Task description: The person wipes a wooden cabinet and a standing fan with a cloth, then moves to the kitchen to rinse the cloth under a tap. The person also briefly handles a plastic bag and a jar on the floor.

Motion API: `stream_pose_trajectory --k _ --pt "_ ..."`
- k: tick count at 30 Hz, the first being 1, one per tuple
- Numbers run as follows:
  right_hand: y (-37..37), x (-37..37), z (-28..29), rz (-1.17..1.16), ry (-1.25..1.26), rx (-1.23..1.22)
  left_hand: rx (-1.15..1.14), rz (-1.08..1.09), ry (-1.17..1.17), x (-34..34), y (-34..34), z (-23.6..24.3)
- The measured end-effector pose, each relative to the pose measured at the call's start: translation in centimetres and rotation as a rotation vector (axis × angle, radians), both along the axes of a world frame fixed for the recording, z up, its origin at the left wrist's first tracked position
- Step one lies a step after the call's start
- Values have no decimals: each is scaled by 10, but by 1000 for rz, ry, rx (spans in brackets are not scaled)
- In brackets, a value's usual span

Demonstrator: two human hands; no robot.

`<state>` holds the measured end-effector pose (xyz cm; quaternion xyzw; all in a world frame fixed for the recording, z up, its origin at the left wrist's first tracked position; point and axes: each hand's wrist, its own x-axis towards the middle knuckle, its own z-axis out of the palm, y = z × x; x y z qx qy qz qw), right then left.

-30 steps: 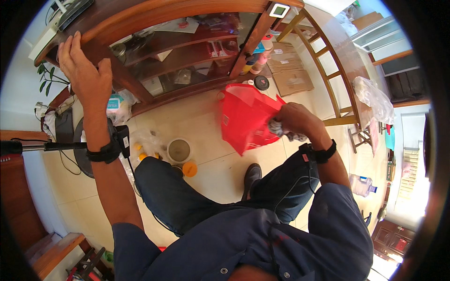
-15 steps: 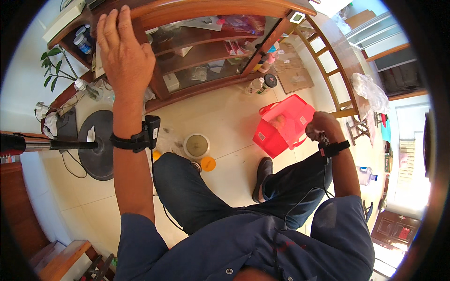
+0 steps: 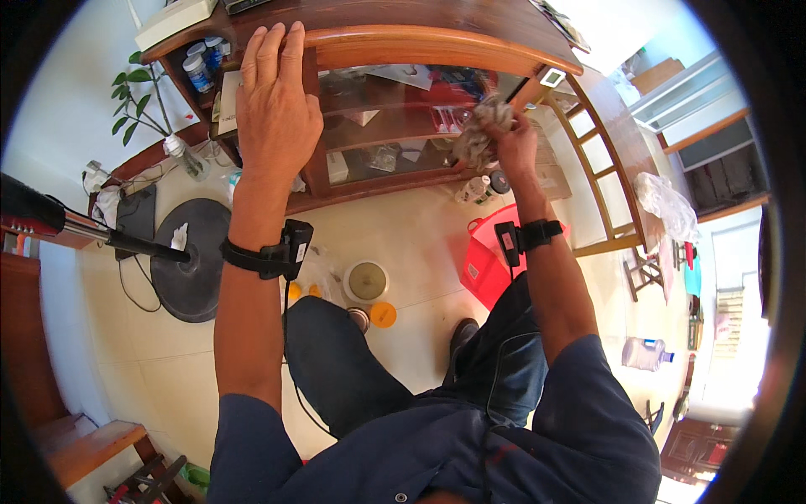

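Observation:
A wooden cabinet [image 3: 437, 44] with glass doors stands in front of me. My left hand [image 3: 279, 118] lies with its fingers stretched out over the front edge of the cabinet's top, holding nothing. At the cabinet's right side, my right hand [image 3: 515, 149] grips a crumpled grey-brown rag [image 3: 478, 134], which hangs in front of the glass door [image 3: 382, 126]. Whether the rag touches the glass I cannot tell. Behind the glass, shelves hold papers and small packages. Both wrists wear black straps with small devices.
A red basket [image 3: 483, 265] stands on the floor by my right leg. Jars [image 3: 474, 189] stand near the cabinet foot. Between my feet are a round container [image 3: 366, 281] and an orange lid [image 3: 383, 315]. At left are a black round stand base [image 3: 193, 269] and a plant [image 3: 138, 101].
My right hand has swung from beside the red basket forward and up to the cabinet front with the rag. My view has shifted; the left hand stays at the cabinet's top edge.

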<state>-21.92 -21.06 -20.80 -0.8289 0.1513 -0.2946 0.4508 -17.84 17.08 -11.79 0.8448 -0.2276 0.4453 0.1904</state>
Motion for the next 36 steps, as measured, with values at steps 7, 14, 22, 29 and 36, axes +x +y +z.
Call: stream_pose_trajectory --k 7,14,22,29,36 --pt "39 66 -23 -361 -422 -110 -234 -192 107 -27 22 -11" --pt "183 63 -56 -200 -499 -307 -934 -172 666 -70 46 -99" --pt "251 50 -103 243 -474 -586 -1590 -86 954 -97 52 -172" --pt "133 58 -107 367 -471 -869 -1649 -103 1176 -111 46 -196" --pt "75 44 -97 -40 -394 -409 -1683 -128 1208 -115 46 -192"
